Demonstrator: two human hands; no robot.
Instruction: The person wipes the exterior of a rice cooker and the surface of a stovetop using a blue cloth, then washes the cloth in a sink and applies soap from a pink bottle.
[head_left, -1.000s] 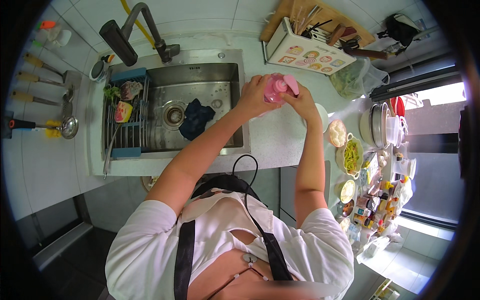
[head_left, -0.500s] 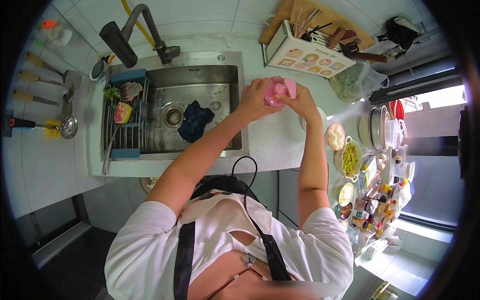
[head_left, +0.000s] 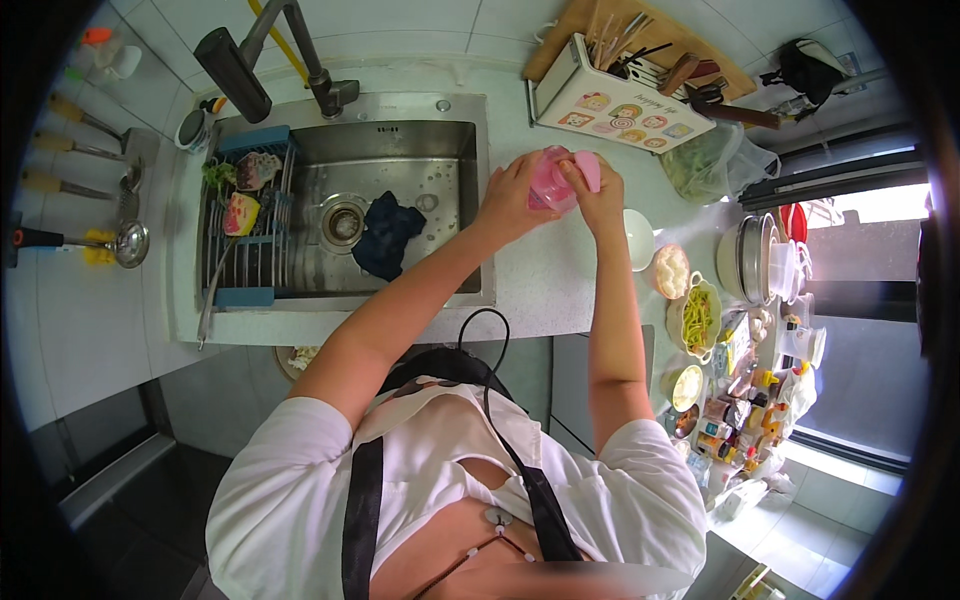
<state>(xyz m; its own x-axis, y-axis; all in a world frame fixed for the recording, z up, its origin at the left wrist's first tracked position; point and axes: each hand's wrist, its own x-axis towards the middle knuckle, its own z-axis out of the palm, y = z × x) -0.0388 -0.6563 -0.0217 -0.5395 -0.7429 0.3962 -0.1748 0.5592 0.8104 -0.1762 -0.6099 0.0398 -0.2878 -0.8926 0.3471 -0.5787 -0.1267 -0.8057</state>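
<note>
Over the counter just right of the sink, a pink see-through bottle (head_left: pixel 549 178) is between my two hands. My left hand (head_left: pixel 508 198) wraps round the bottle's body from the left. My right hand (head_left: pixel 601 198) grips the flat pink top (head_left: pixel 590 170) of the bottle, its thumb laid along it. Fingers cover much of the bottle, so its full shape is hidden. In the steel sink (head_left: pixel 310 155) a crumpled dark blue cloth (head_left: pixel 386 236) lies beside the drain (head_left: pixel 343 223).
A blue-ended drying rack (head_left: pixel 245 297) with sponges spans the sink's left side, under the grey tap (head_left: pixel 325 92). A white utensil holder (head_left: pixel 615 110) stands behind my hands. To the right are a white bowl (head_left: pixel 639 240), a dish of green strips (head_left: pixel 697 318) and several condiment bottles.
The bottle has turned a little in my hands, and its top sits differently under my right hand. My right forearm has shifted left, showing more of the white bowl. The cloth looks unmoved.
</note>
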